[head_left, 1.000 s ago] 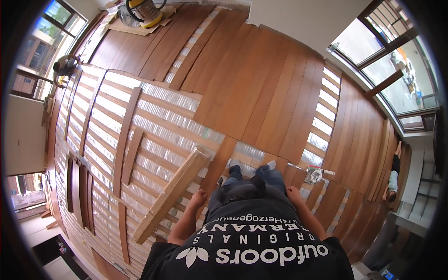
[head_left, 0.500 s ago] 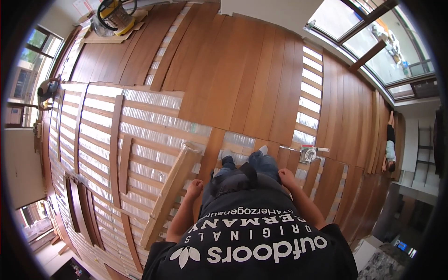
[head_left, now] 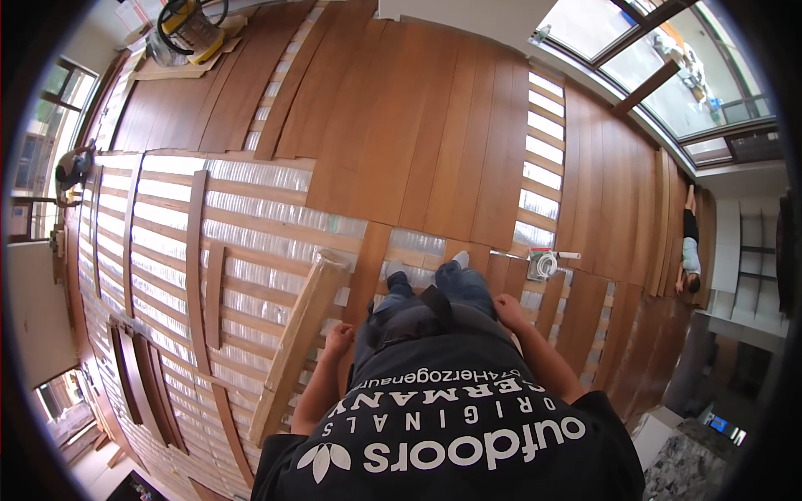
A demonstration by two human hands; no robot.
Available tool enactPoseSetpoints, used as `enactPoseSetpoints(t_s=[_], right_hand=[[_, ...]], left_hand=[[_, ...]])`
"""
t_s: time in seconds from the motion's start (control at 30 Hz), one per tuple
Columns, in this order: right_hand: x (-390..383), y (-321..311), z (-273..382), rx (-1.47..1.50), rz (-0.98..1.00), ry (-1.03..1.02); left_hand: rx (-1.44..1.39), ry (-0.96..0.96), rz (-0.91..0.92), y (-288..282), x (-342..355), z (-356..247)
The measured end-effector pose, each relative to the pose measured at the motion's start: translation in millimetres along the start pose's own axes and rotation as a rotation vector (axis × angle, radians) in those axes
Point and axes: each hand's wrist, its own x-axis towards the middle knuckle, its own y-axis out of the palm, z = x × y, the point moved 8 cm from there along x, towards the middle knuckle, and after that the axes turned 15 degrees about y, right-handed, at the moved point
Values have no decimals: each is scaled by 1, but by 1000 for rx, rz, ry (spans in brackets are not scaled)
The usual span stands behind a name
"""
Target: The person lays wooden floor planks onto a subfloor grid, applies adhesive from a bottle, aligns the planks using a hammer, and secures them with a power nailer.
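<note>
- Two bare hands hang on either side of the wearer's dark shirt, apart from each other. The left hand [head_left: 339, 338] and the right hand [head_left: 507, 307] both look loosely curled; nothing shows in either, though I cannot tell what the hidden palms hold. The hanging arms suggest standing or walking rather than handling.
- Nearest the left hand, a long wrapped bundle [head_left: 298, 342] lies slantwise over the floor frame, apparently resting across several supports, which would spread its weight.
- Beyond the right hand, a white coil [head_left: 545, 265] lies by a clear packet with a red edge, near the feet, perhaps to be within reach.
- Farther left, pale battens [head_left: 255, 190] run in spaced rows over silvery foil [head_left: 259, 174]; the even spacing seems meant to carry boards. A loose long board [head_left: 195, 275] lies across them, perhaps as a walkway, with dark planks [head_left: 146, 380] grouped beyond.
- Ahead, reddish-brown floorboards [head_left: 401, 125] sit side by side, while an open strip exposes battens and foil.
- At the far left, a yellow-and-black vacuum [head_left: 192, 37] stands on cardboard [head_left: 171, 68], likely to protect the boards. One co-worker [head_left: 75, 169] bends near the window; another person [head_left: 690, 242] is at far right.
</note>
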Motion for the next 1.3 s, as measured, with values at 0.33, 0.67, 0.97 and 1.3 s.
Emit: enactPoseSetpoints(t_s=[0.33, 0.67, 0.97, 1.3], right_hand=[[-11, -8, 14, -67, 34, 57], [-2, 4, 2, -49, -10, 1], [-3, 7, 16, -61, 5, 13], [-2, 10, 31, -64, 1, 19]], left_hand=[[49, 1, 10, 1, -1, -13], [-8, 38, 1, 1, -6, 3], [49, 35, -46, -12, 10, 19], [-42, -49, -31, -4, 4, 18]])
